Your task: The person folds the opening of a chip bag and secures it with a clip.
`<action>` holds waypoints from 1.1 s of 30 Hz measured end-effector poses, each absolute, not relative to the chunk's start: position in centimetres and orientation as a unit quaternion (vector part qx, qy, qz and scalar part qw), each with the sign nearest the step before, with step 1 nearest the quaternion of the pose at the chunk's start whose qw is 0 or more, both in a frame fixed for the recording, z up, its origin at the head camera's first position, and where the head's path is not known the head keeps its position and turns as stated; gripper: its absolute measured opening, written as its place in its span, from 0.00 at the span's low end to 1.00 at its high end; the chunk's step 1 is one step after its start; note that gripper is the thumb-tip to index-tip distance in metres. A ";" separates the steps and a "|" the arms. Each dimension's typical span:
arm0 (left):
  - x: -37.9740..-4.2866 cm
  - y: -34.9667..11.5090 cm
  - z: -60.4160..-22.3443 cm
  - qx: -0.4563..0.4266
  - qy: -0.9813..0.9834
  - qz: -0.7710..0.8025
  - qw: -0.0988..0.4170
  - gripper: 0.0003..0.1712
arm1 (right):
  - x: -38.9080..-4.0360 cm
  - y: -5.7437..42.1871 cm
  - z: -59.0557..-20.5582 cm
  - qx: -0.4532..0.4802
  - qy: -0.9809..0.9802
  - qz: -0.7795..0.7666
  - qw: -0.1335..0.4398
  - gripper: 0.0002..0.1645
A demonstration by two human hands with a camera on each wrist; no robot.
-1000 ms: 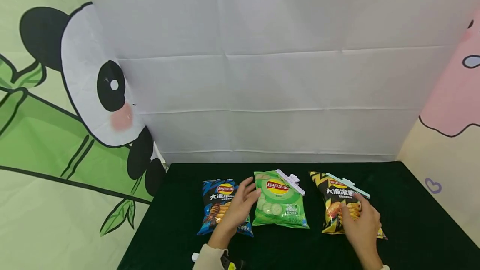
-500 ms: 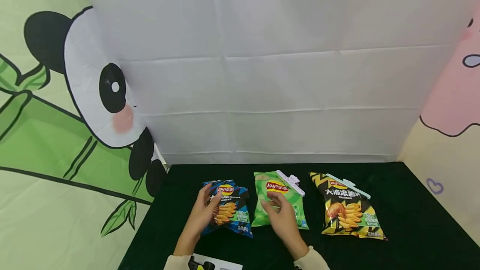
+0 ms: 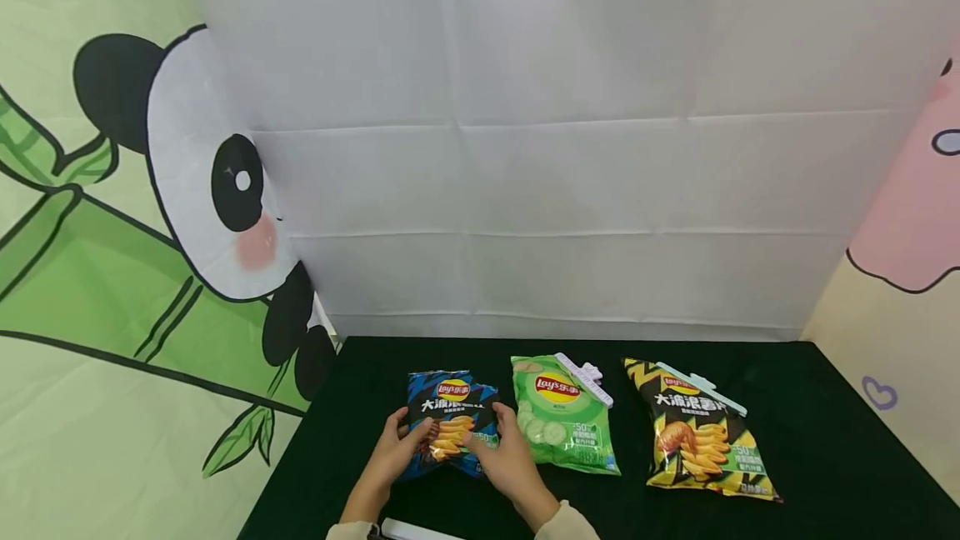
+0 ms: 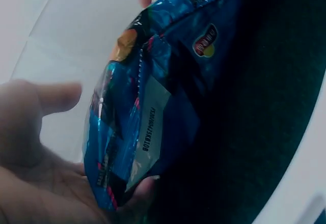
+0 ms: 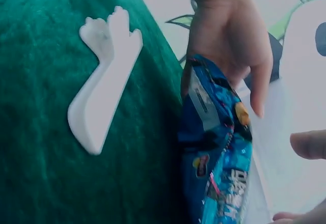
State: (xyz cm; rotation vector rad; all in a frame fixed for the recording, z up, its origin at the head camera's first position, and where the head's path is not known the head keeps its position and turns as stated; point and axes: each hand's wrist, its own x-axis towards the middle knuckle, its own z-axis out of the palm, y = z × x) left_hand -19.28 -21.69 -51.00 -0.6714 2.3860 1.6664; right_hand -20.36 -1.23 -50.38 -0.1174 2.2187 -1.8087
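A blue Lay's chip bag (image 3: 450,407) lies between my hands on the dark green cloth; its creased back faces the left wrist view. My left hand (image 3: 386,461) holds the bag's left side, fingers curled round the lower edge and thumb raised off the front in the left wrist view. My right hand (image 3: 517,469) is at the bag's right edge. Its thumb (image 5: 310,145) stands apart from the bag in the right wrist view, and its fingers look loosely spread. A white bag clip (image 5: 107,86) with a scalloped end lies on the cloth near the bag.
A green chip bag (image 3: 562,432) with a pale lilac clip (image 3: 585,379) on its top corner lies to the right. Farther right is a black and yellow chip bag (image 3: 697,440) with a pale mint clip (image 3: 701,387). A white sheet (image 3: 562,148) hangs behind the table.
My right hand has moved left from the black and yellow bag, past the green bag, to the blue bag. My left hand has come down to the blue bag's left side.
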 end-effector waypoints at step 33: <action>-18.3 -17.9 -48.7 -0.038 0.726 0.685 0.042 0.46 | -20.3 3.4 -47.4 0.067 0.682 -0.721 0.103 0.49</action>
